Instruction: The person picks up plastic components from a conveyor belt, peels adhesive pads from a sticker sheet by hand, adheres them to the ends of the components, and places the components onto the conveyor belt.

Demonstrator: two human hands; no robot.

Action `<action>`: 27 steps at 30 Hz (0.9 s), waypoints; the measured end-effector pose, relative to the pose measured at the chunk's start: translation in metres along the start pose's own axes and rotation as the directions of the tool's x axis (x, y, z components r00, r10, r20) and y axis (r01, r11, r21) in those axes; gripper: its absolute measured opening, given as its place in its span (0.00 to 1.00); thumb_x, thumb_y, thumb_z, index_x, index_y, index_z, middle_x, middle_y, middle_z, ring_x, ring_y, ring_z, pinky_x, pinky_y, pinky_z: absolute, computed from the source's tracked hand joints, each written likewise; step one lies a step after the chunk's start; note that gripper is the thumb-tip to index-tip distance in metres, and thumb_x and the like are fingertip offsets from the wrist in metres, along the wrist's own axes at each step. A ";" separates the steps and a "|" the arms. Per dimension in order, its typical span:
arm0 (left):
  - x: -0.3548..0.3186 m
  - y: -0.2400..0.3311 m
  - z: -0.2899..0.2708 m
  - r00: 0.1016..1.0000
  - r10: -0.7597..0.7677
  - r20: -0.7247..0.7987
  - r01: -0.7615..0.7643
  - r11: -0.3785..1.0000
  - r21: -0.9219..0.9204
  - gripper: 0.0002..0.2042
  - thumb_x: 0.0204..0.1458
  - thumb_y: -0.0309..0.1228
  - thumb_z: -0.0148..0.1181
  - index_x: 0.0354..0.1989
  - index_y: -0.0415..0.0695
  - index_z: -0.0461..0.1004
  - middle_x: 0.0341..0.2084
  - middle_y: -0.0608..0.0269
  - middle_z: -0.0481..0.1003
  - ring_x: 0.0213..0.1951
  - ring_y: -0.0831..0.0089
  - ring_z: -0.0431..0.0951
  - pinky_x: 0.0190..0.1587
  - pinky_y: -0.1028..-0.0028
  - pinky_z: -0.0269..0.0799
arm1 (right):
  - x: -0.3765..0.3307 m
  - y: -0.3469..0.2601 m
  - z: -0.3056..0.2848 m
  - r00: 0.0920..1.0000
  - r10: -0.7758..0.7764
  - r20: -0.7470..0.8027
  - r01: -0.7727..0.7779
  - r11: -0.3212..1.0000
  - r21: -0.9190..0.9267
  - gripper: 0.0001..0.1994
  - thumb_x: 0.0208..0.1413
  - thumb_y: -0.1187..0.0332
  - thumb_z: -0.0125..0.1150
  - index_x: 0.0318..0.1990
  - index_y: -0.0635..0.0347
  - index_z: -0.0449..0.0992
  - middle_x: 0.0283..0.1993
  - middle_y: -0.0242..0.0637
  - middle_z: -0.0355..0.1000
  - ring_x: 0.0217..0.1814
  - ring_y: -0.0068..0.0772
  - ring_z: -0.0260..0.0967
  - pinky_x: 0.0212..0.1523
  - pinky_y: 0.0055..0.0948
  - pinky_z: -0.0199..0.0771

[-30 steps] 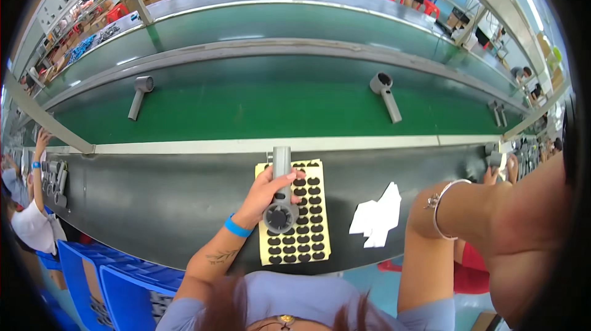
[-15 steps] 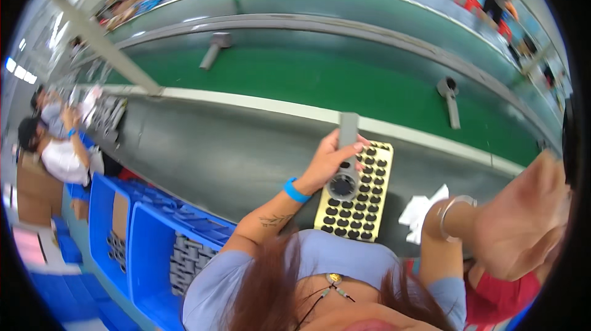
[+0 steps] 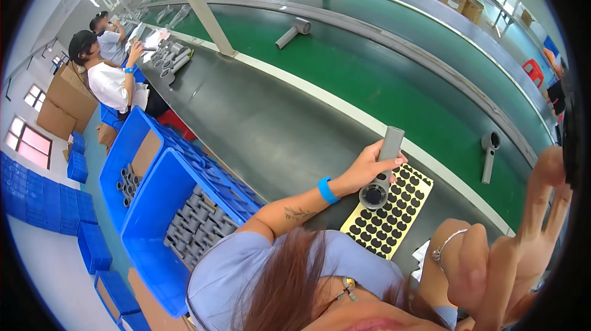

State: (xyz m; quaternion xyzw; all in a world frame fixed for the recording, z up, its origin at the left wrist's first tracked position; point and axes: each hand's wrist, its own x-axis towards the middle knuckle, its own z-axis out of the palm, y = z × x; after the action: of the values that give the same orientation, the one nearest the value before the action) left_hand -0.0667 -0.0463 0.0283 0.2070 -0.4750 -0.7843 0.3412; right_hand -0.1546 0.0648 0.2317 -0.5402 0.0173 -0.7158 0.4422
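Note:
My left hand (image 3: 368, 168), with a blue wristband, is closed around a grey plastic part (image 3: 393, 141) that has a straight handle and a round hollow head. The part is held with its round head toward me, above a pale yellow sheet (image 3: 389, 246) carrying rows of black round stickers. Raised close to the camera at the right is my right hand (image 3: 502, 263), wearing a bracelet. Some of its fingers are stretched up and apart beside a dark edge at the rim of the picture; others are bent, and I see nothing held in it.
Blue crates (image 3: 144, 238) of grey parts stand left of the dark worktable (image 3: 258, 128). Beyond a pale rail runs a green conveyor (image 3: 369, 84) bearing grey parts (image 3: 489, 158). White paper (image 3: 420, 257) lies near my right wrist. Two people (image 3: 114, 78) sit farther left beside more parts.
The view has turned, so the table and sheet appear farther right and lower. My left hand still holds the grey part, now tilted. My right hand's fingers have lifted and spread near the right rim.

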 end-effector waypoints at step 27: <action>-0.006 -0.022 -0.028 0.896 0.433 0.095 -0.416 0.747 0.518 0.19 0.51 0.26 0.60 0.52 0.44 0.64 0.43 0.60 0.68 0.49 0.66 0.67 0.53 0.68 0.66 | -0.096 0.024 -0.117 0.852 0.061 -0.521 -0.295 0.876 -0.381 0.06 0.58 0.76 0.54 0.42 0.63 0.66 0.46 0.39 0.65 0.41 0.26 0.62 0.46 0.25 0.62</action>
State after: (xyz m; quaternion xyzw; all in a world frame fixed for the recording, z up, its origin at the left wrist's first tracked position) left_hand -0.0517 -0.0524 -0.0040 0.1910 -0.7002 -0.5223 0.4478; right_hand -0.2299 0.0600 0.0988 -0.4220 0.3449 -0.7606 0.3527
